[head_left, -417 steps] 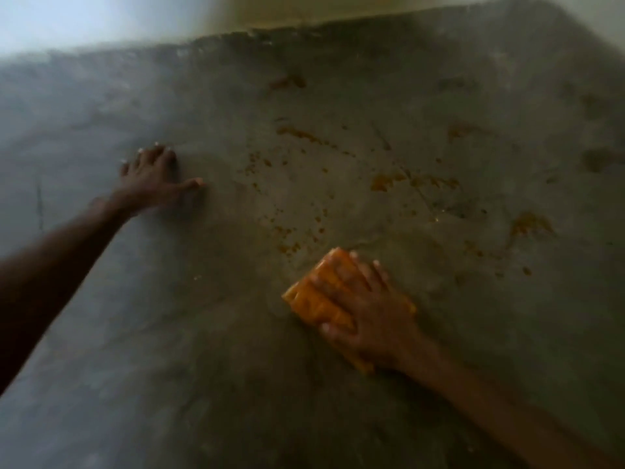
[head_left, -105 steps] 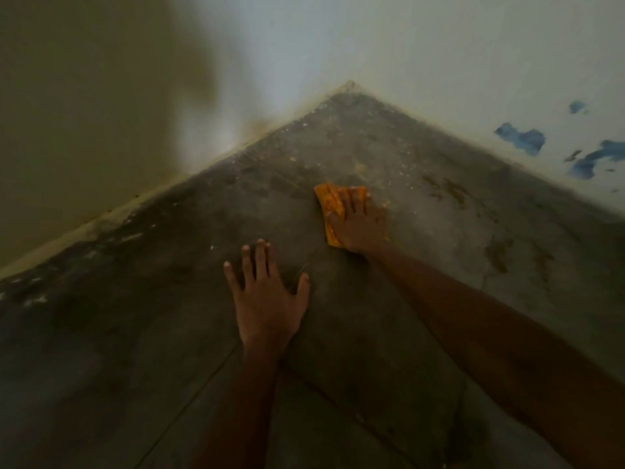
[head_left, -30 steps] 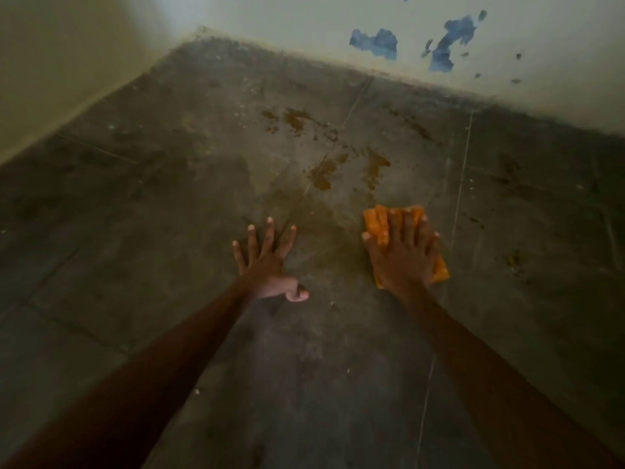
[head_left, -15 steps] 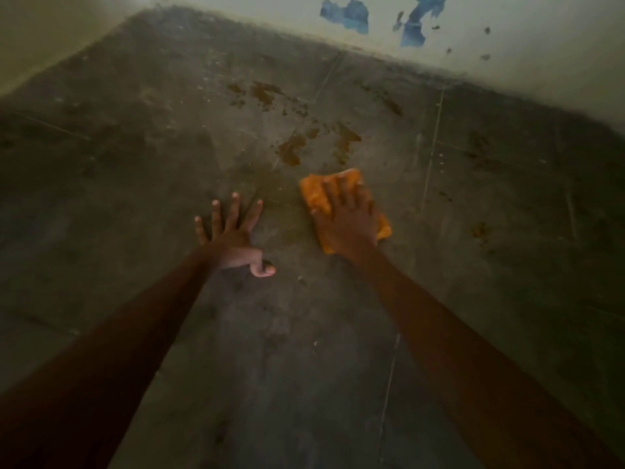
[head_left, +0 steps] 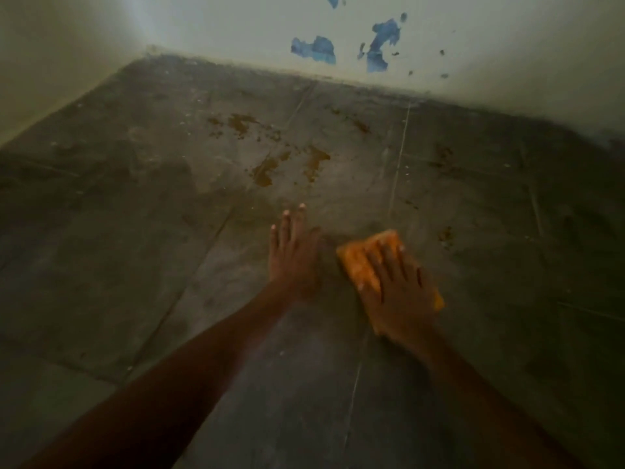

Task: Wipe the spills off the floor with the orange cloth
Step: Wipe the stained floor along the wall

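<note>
our right hand [head_left: 397,292] flat, pressing the cloth [head_left: 363,265] to the floor [head_left: 135,265], left hand [head_left: 292,257] beside it, open and empty, spills [head_left: 267,170] beyond

Both hands flat, fingers extended: left [head_left: 293,255] bare, right [head_left: 397,292] pressing down.

I note the cloth [head_left: 362,265] as bright orange, plain, no print that I can make out. Floor [head_left: 135,231] dull grey-brown, crossed by thin pale lines. Spills [head_left: 263,170] rusty orange-brown, in blotches and specks. Wall [head_left: 507,45] pale off-white with blue patches [head_left: 314,50].
</note>
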Demonstrator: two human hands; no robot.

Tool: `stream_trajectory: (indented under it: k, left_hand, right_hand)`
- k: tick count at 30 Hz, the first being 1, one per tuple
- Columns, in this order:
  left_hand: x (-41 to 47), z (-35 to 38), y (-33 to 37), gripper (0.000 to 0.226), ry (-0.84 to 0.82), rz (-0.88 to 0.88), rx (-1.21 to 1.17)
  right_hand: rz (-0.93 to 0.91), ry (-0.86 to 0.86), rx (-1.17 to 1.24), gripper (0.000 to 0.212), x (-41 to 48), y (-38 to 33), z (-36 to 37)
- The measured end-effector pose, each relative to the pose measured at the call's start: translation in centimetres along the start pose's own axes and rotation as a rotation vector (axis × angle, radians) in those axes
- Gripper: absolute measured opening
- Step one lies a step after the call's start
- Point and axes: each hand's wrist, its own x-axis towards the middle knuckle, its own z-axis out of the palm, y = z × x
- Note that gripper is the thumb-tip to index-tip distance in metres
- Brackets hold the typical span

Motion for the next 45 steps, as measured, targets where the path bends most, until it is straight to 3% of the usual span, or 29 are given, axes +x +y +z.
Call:
stream_trajectory:
  k: [2, 4, 9, 12, 17, 19, 22, 25, 27, 30, 34, 36, 38, 41, 43, 45]
  left_hand:
    - [1.2, 0.9, 2.5, 0.102, -0.041, 0.036, -0.133]
    - [2.9, 1.4, 4.6, 0.118, -0.135, 0.094, -0.167]
    - [6.1, 2.2, 7.1, 0.144, -0.452, 0.165, 0.012]
    - [6.2, 2.5, 7.3, 0.146, -0.467, 0.176, 0.092]
    - [6.2, 1.6, 7.8, 0.145, -0.455, 0.177, 0.078]
    - [6.1, 1.2, 8.1, 0.146, -0.471, 0.179, 0.106]
    - [6.1, 1.1, 8.3, 0.146, -0.465, 0.186, 0.143]
    - [6.0, 1.2, 8.4, 0.146, -0.429, 0.153, 0.125]
    - [5.9, 1.1, 8.6, 0.146, -0.425, 0.161, 0.12]
    - [6.0, 1.1, 8.4, 0.146, -0.437, 0.167, 0.133]
    - [6.1, 1.5, 8.0, 0.145, -0.428, 0.169, 0.102]
    - [6.1, 1.7, 7.9, 0.144, -0.423, 0.162, 0.089]
    - [6.1, 1.6, 8.0, 0.144, -0.412, 0.171, 0.112]
    - [5.8, 1.5, 8.5, 0.144, -0.415, 0.155, 0.101]
    - [5.7, 1.3, 8.8, 0.146, -0.409, 0.135, 0.063]
    - [5.2, 1.3, 8.6, 0.151, -0.379, 0.121, 0.0]
  right_hand:
    - [-0.004, 0.005, 0.027, 0.065, -6.6, 2.5, -0.2]
    - [0.076, 0.017, 0.024, 0.065, -7.6, 5.4, -1.0]
    - [0.356, 0.094, 0.053, 0.069, 7.4, 10.5, -2.5]
    - [0.477, 0.043, 0.125, 0.071, 12.4, 12.2, -3.4]
    - [0.141, 0.001, 0.052, 0.068, -1.0, 10.0, -3.2]
    - [0.167, -0.023, 0.07, 0.067, -1.2, 14.2, -4.4]
    - [0.479, 0.085, 0.029, 0.07, 6.2, 21.6, -5.7]
    - [0.77, 0.186, 0.028, 0.06, 12.5, 21.1, -6.2]
    - [0.726, 0.193, 0.056, 0.06, 14.0, 17.9, -7.0]
    - [0.444, 0.037, 0.074, 0.067, 13.6, 14.4, -4.7]
    - [0.028, 0.027, 0.052, 0.067, 2.6, 12.5, -2.8]
    - [0.136, 0.016, 0.006, 0.071, 0.5, 16.3, -2.7]
    - [0.413, 0.055, -0.022, 0.075, 4.0, 19.8, -2.9]
    - [0.709, 0.173, 0.162, 0.064, 12.0, 18.5, -4.5]
    - [0.575, 0.169, 0.134, 0.05, 15.0, 13.7, -4.7]
    - [0.283, 0.076, 0.099, 0.056, 13.9, 8.4, -3.5]
